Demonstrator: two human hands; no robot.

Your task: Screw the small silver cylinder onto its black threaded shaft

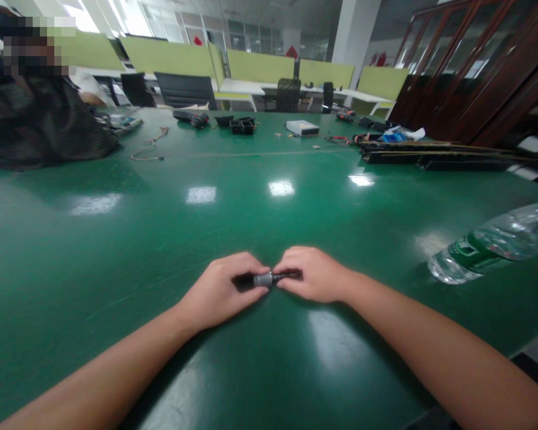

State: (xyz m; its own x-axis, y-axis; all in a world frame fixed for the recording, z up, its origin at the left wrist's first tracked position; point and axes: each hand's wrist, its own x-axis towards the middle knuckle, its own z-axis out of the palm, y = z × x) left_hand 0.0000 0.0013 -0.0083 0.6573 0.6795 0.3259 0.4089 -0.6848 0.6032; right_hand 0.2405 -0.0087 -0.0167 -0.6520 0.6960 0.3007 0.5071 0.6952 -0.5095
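Note:
Low over the green table (161,239), my two hands meet at a small grey cylindrical piece (263,279) with a thin dark ridged shaft (287,275) at its right end. The thumb and fingers of my left hand (222,289) pinch the grey cylinder. My right hand (311,273) is closed around the dark shaft, its fingertips close to where shaft and cylinder meet. Fingers hide part of the piece, and its exact kind is unclear. A clear plastic water bottle (488,251) with a green label lies on its side at the right.
At the far left a person in dark clothing (40,113) leans at the table. Along the far side are a cable (147,152), black parts (242,124), a white box (302,128) and long dark strips (430,156). Beyond stand chairs, green partitions and a wooden cabinet (461,65).

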